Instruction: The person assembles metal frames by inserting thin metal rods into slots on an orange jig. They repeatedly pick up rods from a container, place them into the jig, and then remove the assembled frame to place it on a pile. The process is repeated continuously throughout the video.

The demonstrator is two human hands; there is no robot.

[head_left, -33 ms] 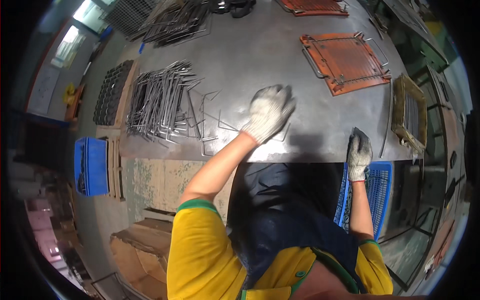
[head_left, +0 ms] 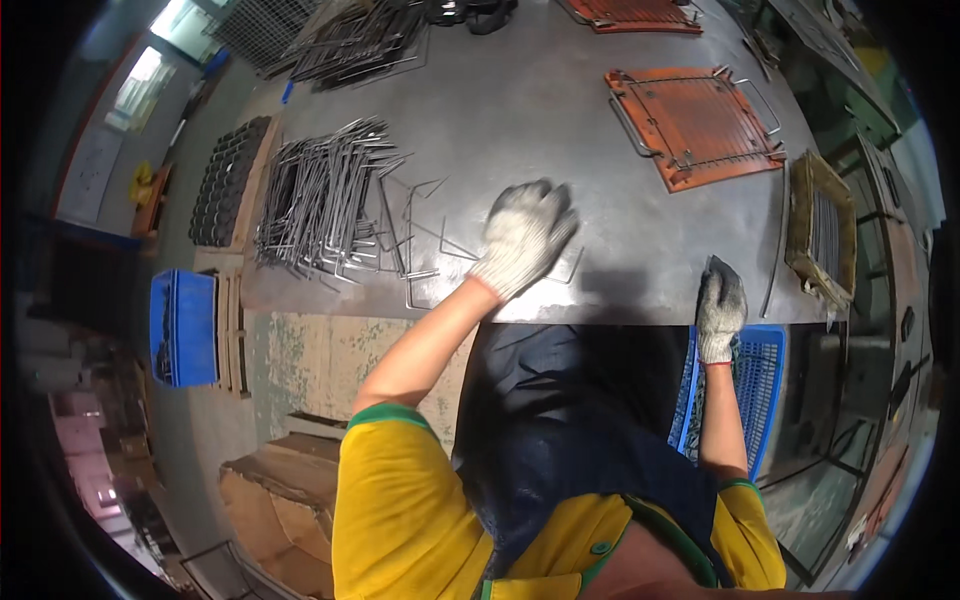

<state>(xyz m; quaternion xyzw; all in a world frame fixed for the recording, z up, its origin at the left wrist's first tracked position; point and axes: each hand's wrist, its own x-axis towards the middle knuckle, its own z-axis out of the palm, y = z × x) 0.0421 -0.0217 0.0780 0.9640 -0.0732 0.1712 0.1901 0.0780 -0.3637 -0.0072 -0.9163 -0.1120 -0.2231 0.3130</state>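
Observation:
My left hand (head_left: 528, 235), in a white knit glove with dark fingertips, is over the front middle of the metal table, its fingers spread a little. Partly hidden beneath it is a thin bent wire rod (head_left: 457, 246), which shows on both sides of the glove. My right hand (head_left: 721, 312), gloved alike, lies at the table's front edge with its fingers stretched forward. I see nothing held in either hand. To the left is a heap of bent wire rods (head_left: 330, 205), with a few loose bent rods (head_left: 408, 245) beside it.
An orange jig plate with handles (head_left: 695, 130) lies at the right; another orange plate (head_left: 640, 14) is behind it. A wooden box of rods (head_left: 822, 225) stands at the right edge. More bent frames (head_left: 360, 45) lie far left. A blue basket (head_left: 765, 385) sits below the table.
My left hand has shifted slightly left over the bent rod, which stays nearly in place. My right hand has hardly moved. The whole view has shifted a little.

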